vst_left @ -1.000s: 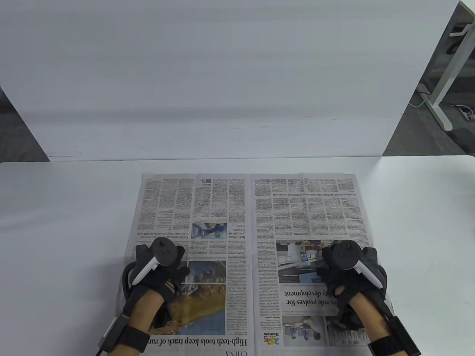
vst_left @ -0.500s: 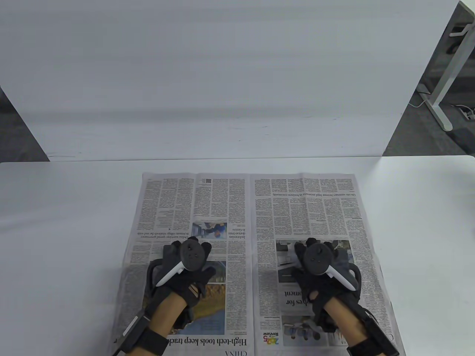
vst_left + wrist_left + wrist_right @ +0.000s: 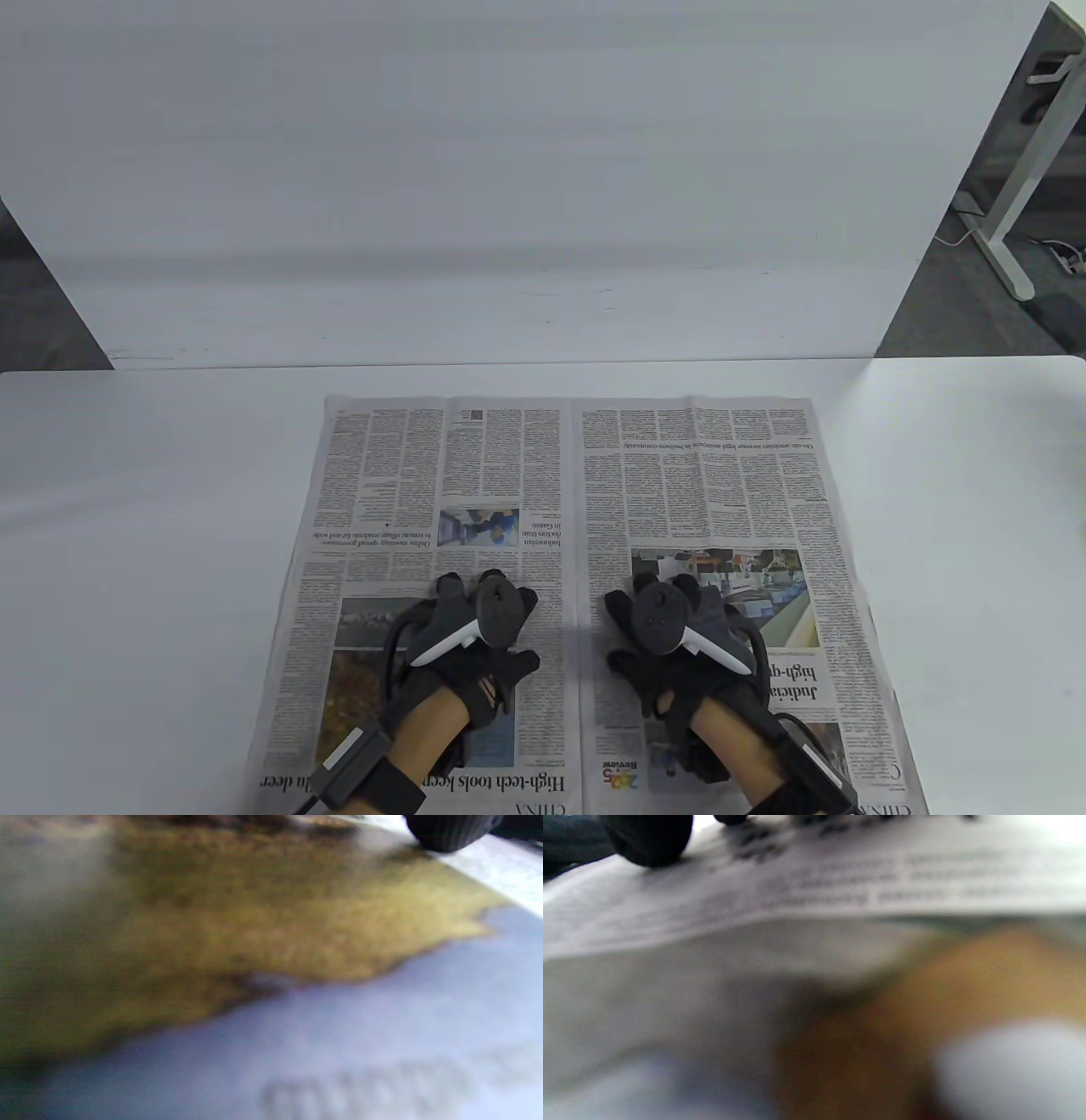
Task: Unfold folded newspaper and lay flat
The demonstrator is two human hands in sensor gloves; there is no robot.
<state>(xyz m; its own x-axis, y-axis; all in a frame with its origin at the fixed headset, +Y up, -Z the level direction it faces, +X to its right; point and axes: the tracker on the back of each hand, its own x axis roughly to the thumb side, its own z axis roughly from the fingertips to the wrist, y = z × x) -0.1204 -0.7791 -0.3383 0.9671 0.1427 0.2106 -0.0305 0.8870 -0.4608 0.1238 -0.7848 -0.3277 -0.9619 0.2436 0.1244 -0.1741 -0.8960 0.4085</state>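
The newspaper [image 3: 585, 475] lies spread open on the white table [image 3: 136, 526], its centre crease running front to back. My left hand [image 3: 475, 615] rests palm down on the left page, just left of the crease. My right hand [image 3: 662, 615] rests palm down on the right page, just right of the crease. Neither hand grips anything. The left wrist view shows a blurred colour photo of the page [image 3: 271, 942] and a gloved fingertip [image 3: 449, 830]. The right wrist view shows blurred print [image 3: 840, 878] and a fingertip [image 3: 649, 836].
A white board [image 3: 509, 187] stands upright behind the table's far edge. A desk leg [image 3: 1010, 204] and cables stand on the floor at the far right. Bare table lies left and right of the paper.
Both hands slid inward across the pages, from the outer edges toward the centre crease, and a little nearer me. The paper stayed flat in place.
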